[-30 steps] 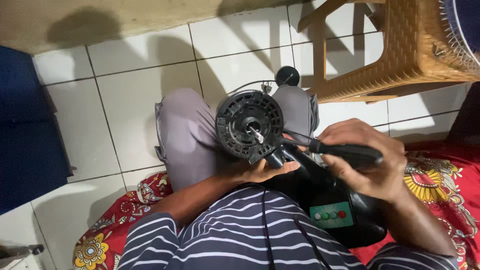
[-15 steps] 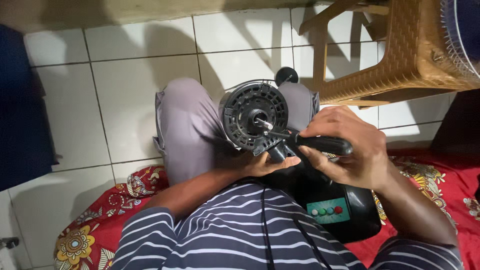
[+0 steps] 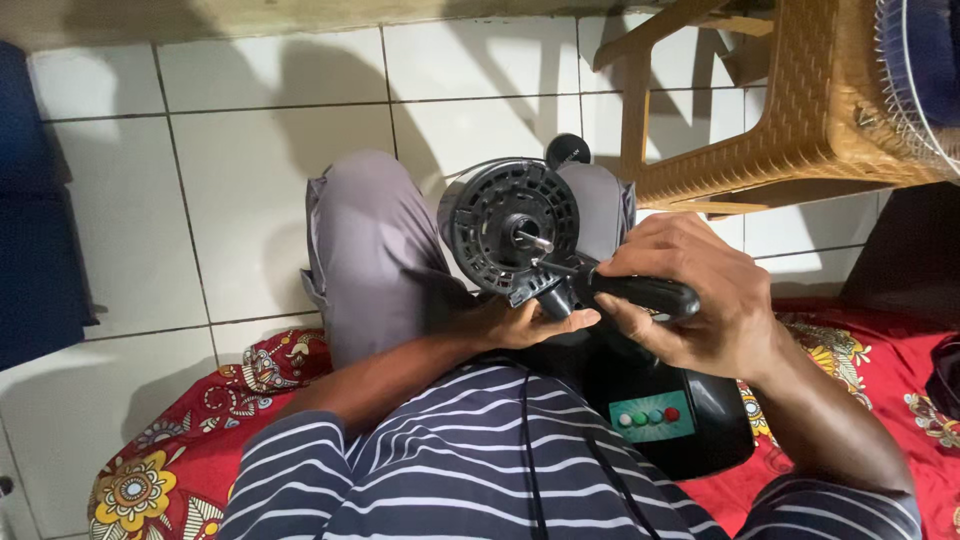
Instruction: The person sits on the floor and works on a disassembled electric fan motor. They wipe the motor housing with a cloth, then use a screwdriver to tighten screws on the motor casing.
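Observation:
A black round fan motor housing [image 3: 512, 225] with a metal shaft at its centre rests on my lap, over grey trousers. My left hand [image 3: 520, 325] cups it from below, fingers under its neck. My right hand [image 3: 690, 300] is shut on a black-handled screwdriver [image 3: 635, 292], whose tip meets the housing's lower right rim. The fan's black base [image 3: 690, 420], with a panel of coloured buttons, lies against my right thigh under that hand.
A woven tan plastic stool [image 3: 800, 110] stands at the upper right, with a fan guard's wire grille [image 3: 920, 60] on it. White floor tiles [image 3: 220, 170] spread to the left. A red floral mat [image 3: 200, 450] lies under me. A dark blue object [image 3: 35, 250] sits at the left edge.
The view has shifted slightly; the motor housing sits a bit higher and more centred. My right hand keeps the screwdriver at the housing's rim, and my left hand stays under it.

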